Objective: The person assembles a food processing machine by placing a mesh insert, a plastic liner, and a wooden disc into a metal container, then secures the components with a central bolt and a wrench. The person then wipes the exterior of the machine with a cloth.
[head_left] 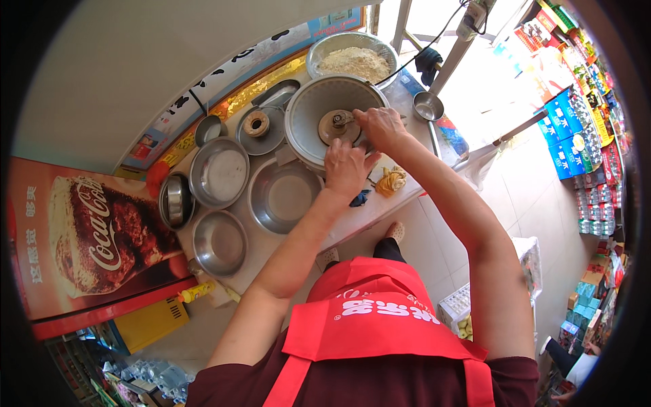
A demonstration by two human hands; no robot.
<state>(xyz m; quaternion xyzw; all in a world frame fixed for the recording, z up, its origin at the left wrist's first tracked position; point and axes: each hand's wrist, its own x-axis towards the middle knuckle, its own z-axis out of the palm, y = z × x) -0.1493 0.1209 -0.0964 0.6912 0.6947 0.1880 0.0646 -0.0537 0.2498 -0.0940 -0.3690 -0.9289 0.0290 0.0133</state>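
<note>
A deep, round metal bowl (304, 108) with a round hub (337, 126) and small metal fitting at its centre stands at the table's right part. My left hand (347, 166) lies over the bowl's near rim, its fingers curled inside and thumb outside. At the bowl's right side, my right hand (382, 127) reaches in with bent fingers next to the fitting. What its fingertips pinch, if anything, is hidden. Beside the bowl, near the table edge, are a crumpled yellowish cloth-like thing (391, 181) and a small dark-blue thing (360, 198).
Behind the bowl stands a basin of pale flour-like powder (354, 62). Several metal basins (285, 197) crowd the left, with a ring-shaped thing (256, 124) on a lid. A ladle (428, 106) lies right. A red cooler (95, 237) stands left; shelves of packaged goods (590, 136) line the right.
</note>
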